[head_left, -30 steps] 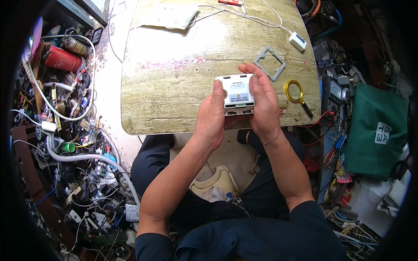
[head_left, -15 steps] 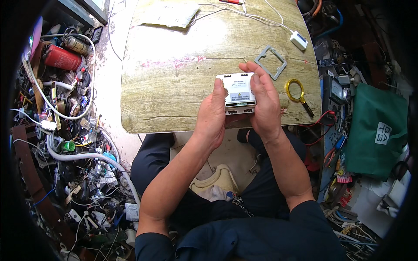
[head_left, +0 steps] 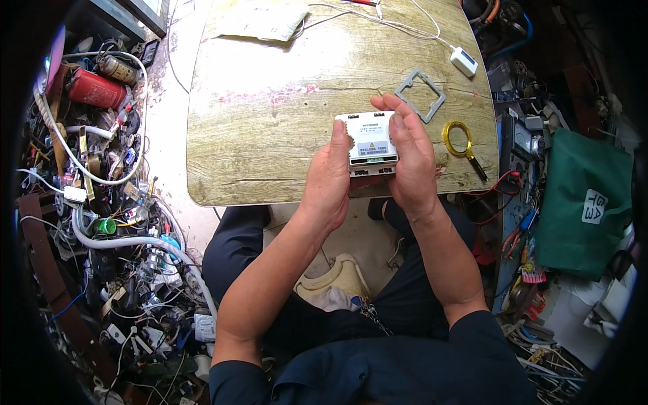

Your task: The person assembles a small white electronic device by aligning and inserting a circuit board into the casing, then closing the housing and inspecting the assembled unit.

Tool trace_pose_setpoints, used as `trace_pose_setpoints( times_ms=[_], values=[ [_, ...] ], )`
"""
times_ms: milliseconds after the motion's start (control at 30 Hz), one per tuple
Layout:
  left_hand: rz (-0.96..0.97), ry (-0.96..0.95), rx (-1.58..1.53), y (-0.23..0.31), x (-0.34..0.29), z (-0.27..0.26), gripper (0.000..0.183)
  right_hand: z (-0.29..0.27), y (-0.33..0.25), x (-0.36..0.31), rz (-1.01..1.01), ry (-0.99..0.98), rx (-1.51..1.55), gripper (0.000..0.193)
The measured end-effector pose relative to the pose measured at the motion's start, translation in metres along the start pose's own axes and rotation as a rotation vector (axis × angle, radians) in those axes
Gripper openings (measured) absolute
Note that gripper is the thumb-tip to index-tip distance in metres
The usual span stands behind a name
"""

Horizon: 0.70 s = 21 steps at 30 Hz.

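Between my two hands is a white, boxy electronic module [head_left: 369, 133], with a printed label, a yellow warning triangle and a green terminal strip low on its face. My left hand [head_left: 329, 174] grips its left side, thumb along the edge. My right hand [head_left: 414, 162] holds the right side, its thumb on the edge and its fingertips reaching past the far corner. The module is above the near edge of the wooden table [head_left: 270, 148]; its underside is hidden. A grey square frame [head_left: 420, 95] lies on the table beyond my right hand, and a yellow-rimmed magnifying glass [head_left: 459, 140] lies to the right.
A small white device [head_left: 464, 61] with a cable lies at the far right of the table, a pale packet [head_left: 263, 22] at the far left. Piled parts, cables and a red cylinder [head_left: 97, 89] crowd the left floor. A green bag [head_left: 582, 202] sits at right.
The module tips very slightly in my hands, so a little less of the gap below its green strip shows. Both hands keep their hold and nearly the same place.
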<state>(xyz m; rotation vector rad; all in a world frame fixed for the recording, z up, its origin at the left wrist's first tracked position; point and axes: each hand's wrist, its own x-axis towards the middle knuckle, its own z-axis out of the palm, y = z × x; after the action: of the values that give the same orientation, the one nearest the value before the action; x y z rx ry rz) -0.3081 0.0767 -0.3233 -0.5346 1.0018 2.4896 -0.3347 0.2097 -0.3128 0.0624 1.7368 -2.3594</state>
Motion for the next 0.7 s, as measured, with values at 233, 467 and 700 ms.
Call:
trace_pose_setpoints(
  times_ms=[233, 467, 700],
  values=[
    [0.014, -0.006, -0.013, 0.0005, -0.0008, 0.0010, 0.068, -0.0005, 0.0002, 0.0002, 0.002, 0.005, 0.000, 0.045],
    [0.007, 0.001, -0.005, 0.0014, -0.0016, 0.0013, 0.068, 0.0013, -0.0019, -0.0008, 0.010, 0.010, 0.012, 0.045],
    [0.006, -0.003, 0.000, -0.0001, -0.0004, 0.0001, 0.068, 0.0009, -0.0006, -0.0007, 0.009, 0.017, 0.004, 0.045]
  ],
)
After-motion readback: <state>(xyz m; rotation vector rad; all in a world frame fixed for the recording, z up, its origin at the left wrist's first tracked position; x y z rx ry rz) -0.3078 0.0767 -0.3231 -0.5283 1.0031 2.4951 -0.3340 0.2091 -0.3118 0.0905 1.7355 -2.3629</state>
